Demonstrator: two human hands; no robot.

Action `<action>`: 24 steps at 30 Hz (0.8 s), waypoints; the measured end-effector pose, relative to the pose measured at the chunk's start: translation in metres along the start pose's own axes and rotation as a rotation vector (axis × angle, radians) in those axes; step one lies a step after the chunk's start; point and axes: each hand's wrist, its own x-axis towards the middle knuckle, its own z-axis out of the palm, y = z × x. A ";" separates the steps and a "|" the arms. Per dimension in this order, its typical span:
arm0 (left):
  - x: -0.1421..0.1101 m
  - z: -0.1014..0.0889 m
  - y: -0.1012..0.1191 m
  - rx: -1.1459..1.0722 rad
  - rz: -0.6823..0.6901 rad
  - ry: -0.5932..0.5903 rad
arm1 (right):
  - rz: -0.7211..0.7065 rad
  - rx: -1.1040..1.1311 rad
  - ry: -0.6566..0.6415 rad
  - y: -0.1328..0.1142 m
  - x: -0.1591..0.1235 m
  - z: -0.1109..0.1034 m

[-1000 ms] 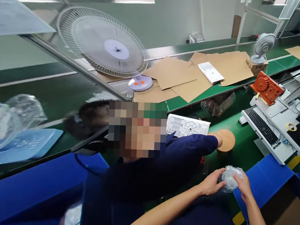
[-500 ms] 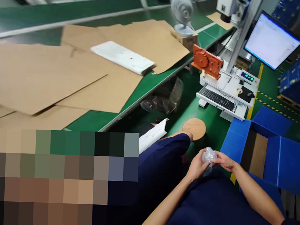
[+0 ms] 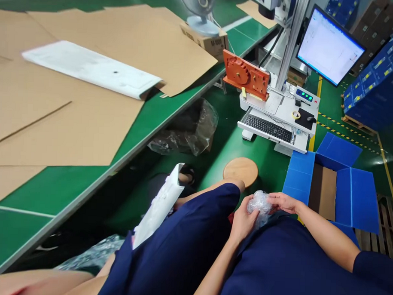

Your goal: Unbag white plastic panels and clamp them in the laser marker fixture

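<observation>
A crumpled wad of clear plastic film (image 3: 259, 203) is bunched up just in front of my navy shirt. My left hand (image 3: 244, 220) is closed around its left side, thumb across the front. From the right, my right hand (image 3: 284, 202) pinches the film's edge with its fingertips, the other fingers lying close together. A loose tail of the plastic hangs below the wad. Whether anything is wrapped inside cannot be made out.
A co-worker in navy (image 3: 176, 245) is close on my left, beside a long white panel (image 3: 162, 202). Cardboard sheets (image 3: 97, 131) and another white panel (image 3: 92, 68) cover the green bench. A round stool (image 3: 241, 170), machine stand with keyboard (image 3: 270, 127) and open blue box (image 3: 300, 177) stand ahead.
My view has swung, so the bench, stand and box appear shifted left. Both hands stay at the plastic film, with the right hand's fingers a little straighter.
</observation>
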 end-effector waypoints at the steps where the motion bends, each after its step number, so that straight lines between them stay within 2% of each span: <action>1: 0.004 -0.004 0.001 -0.008 -0.009 0.018 | 0.015 -0.025 -0.013 -0.007 0.008 -0.002; 7: 0.044 -0.018 0.015 -0.054 -0.064 0.130 | -0.005 -0.149 -0.027 -0.050 0.069 -0.030; 11: 0.095 -0.017 0.021 -0.069 -0.086 0.132 | 0.009 -0.192 -0.127 -0.090 0.129 -0.059; 14: 0.155 -0.010 0.024 -0.094 -0.089 0.151 | 0.086 -0.212 -0.301 -0.130 0.187 -0.087; 17: 0.232 0.005 0.037 -0.112 -0.117 0.237 | 0.141 -0.242 -0.430 -0.179 0.247 -0.124; 21: 0.331 0.027 0.084 -0.037 -0.202 0.395 | 0.128 -0.309 -0.455 -0.261 0.306 -0.188; 24: 0.391 0.041 0.127 -0.052 -0.165 0.329 | 0.122 -0.324 -0.445 -0.317 0.328 -0.242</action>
